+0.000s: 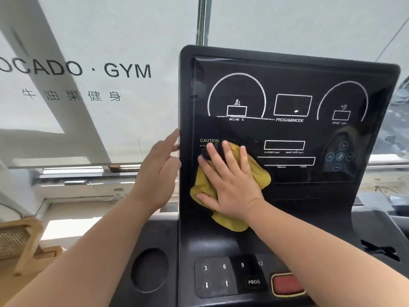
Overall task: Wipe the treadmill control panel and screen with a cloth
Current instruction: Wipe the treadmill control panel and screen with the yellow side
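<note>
"CAUTION" label (209, 140) beside cloth (256, 171)

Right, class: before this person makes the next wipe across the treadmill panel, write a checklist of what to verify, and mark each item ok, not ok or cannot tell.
1. Cloth flat under the right hand, palm and fingers spread on it: ok.
2. Left hand at the panel's left edge; whether it steadies the panel: cannot tell.
3. Screen dark, nothing lit: ok.
4. Wipe path clear of the number buttons and the red button below: ok.
5. Upper dials already wiped: cannot tell.
</note>
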